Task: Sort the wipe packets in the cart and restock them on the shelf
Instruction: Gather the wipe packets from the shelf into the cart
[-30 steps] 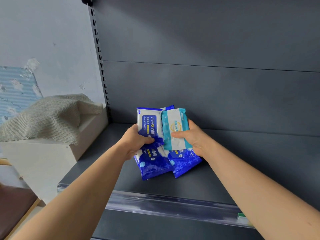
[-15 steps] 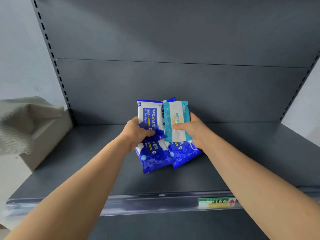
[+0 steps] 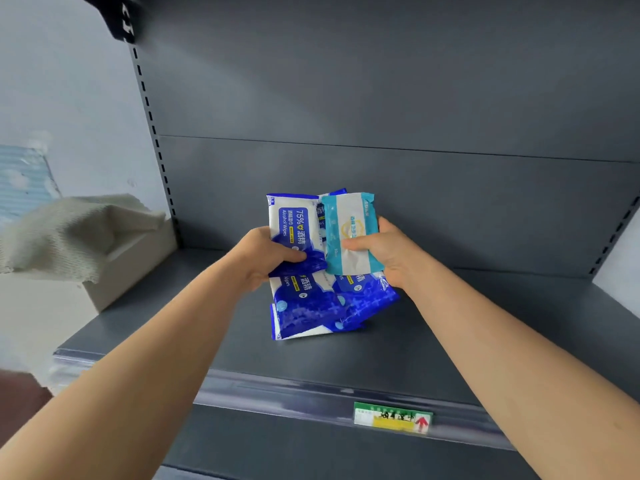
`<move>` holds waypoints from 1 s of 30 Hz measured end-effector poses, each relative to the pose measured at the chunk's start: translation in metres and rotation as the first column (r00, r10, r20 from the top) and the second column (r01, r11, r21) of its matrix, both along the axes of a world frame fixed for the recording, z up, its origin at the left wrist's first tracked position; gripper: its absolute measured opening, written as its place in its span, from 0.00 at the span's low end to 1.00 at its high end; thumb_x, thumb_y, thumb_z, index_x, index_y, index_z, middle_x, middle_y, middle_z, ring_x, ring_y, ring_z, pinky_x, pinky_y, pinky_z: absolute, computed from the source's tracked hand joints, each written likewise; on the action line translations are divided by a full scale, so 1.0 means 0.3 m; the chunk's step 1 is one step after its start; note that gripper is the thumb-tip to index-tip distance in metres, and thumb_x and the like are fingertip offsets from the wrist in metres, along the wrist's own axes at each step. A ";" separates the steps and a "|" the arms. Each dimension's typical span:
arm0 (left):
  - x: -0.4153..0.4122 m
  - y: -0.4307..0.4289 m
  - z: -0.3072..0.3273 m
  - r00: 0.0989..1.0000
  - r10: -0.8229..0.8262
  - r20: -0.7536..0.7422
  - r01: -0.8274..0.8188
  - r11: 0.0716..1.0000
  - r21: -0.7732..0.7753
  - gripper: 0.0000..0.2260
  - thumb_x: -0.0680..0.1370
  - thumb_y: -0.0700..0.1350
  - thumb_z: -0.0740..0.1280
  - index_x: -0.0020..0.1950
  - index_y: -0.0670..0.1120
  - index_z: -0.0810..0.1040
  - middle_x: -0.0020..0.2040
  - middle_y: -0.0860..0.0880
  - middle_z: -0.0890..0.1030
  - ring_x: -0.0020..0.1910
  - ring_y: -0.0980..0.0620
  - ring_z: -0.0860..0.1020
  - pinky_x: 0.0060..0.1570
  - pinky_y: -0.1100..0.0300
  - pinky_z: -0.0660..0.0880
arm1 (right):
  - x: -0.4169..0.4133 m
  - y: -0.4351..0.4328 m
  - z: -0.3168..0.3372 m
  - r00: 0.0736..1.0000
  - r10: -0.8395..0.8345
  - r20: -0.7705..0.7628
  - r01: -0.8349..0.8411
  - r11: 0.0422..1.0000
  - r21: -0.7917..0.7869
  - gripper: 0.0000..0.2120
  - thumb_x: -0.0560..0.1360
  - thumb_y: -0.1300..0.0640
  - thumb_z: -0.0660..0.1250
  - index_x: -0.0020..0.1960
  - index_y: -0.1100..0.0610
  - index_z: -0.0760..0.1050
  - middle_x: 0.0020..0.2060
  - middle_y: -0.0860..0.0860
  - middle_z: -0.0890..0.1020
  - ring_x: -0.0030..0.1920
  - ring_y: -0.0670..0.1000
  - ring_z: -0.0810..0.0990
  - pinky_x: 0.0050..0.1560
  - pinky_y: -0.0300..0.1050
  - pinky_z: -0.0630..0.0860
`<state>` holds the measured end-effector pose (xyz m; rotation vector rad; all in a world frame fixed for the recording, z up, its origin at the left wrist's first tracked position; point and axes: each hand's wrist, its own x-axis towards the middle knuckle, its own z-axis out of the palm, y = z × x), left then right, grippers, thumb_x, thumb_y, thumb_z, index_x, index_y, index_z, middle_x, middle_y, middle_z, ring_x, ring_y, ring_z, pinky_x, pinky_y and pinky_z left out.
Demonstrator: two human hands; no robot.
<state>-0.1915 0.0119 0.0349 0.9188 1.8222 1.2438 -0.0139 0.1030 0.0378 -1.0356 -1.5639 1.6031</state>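
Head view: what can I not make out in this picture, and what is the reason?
Head view, blue packets: count unclear; the teal packet, the left hand and the right hand cover the rear ones.
Head view, fingers of both hands: hidden behind the packets.
Head view, price tag: print blurred.
Cart: outside the frame.

You're in a shop: grey metal gondola shelf, slotted uprights, price label on its edge.

left grip curled, right grip apparently pinching
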 end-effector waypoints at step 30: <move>0.434 0.108 -0.059 0.970 -0.199 0.142 0.172 0.969 0.178 0.15 0.70 0.34 0.74 0.54 0.43 0.76 0.50 0.46 0.84 0.47 0.47 0.83 0.44 0.51 0.80 | 0.454 -0.024 -0.029 0.961 -0.265 -0.083 0.263 0.964 -0.033 0.17 0.71 0.67 0.72 0.55 0.53 0.73 0.51 0.55 0.82 0.48 0.56 0.83 0.43 0.55 0.82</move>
